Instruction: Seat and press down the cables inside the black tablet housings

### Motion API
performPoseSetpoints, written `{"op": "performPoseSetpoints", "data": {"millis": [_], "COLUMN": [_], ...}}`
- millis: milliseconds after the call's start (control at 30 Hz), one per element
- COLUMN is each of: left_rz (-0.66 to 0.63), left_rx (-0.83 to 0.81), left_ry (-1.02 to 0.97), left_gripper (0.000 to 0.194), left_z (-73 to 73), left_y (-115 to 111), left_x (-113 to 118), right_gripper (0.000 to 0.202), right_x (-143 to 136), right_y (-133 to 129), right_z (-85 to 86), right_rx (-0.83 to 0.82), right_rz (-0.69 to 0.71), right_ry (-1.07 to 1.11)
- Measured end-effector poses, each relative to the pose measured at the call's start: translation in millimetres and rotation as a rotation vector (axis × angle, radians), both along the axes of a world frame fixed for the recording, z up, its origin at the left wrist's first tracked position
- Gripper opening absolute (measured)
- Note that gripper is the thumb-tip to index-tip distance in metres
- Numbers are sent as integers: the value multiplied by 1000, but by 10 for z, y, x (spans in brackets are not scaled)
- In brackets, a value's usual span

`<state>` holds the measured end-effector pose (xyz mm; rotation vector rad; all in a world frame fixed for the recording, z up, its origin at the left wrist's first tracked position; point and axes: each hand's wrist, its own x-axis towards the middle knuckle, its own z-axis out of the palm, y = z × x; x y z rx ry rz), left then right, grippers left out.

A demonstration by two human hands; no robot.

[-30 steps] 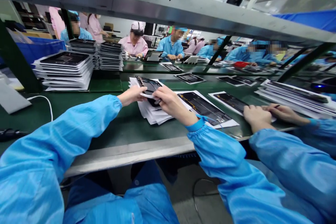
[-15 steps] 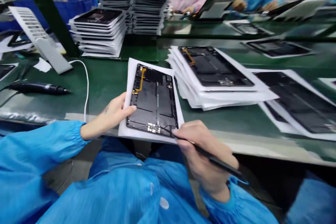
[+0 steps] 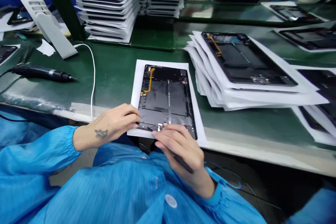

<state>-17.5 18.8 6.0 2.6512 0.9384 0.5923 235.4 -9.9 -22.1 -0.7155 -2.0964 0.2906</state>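
I sit at a green bench [image 3: 115,73], its pale near edge running across just in front of my blue sleeves. An opened tablet [image 3: 166,99] lies on a white sheet [image 3: 136,87] at that near edge, back side up, with a yellow ribbon cable along its far left corner. My left hand [image 3: 112,126] presses down on the tablet's near left corner, fingers curled onto the frame. My right hand [image 3: 178,148] rests on the near edge of the tablet, closed around a thin dark tool [image 3: 183,163] that runs back under my palm; its tip is hidden by my fingers.

Toward the right side of the bench a pile of paper-layered tablets [image 3: 236,73] stands fanned out, with more single ones beyond. Along the far edge two taller stacks [image 3: 110,10] rise beside a dark green post [image 3: 61,7]. At the left edge lies a black electric screwdriver [image 3: 42,72], near a white cable [image 3: 92,73] and a white slotted stand [image 3: 39,17]. Other workers' hands show across the far bench.
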Motion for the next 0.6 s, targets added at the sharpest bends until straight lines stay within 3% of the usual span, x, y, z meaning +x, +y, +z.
{"op": "performPoseSetpoints", "data": {"millis": [167,433,533,600], "left_rz": [40,92,113,139], "left_rx": [1,-112,-258,-399], "left_ry": [-40,-100,-190,-245], "left_gripper": [17,18,11,6], "left_z": [-51,18,105,133], "left_y": [9,12,-7,-5], "left_x": [73,175,199,217], "right_gripper": [35,31,39,31], "right_x": [-150,-136,-172,-225], "right_y": [-11,-43,-28,2], "right_z": [-92,-33,16,36], "right_rx": [73,-53,-73,-51], "right_rz": [-73,-134,-137,-185], "right_ry": [-24,212,70,-79]}}
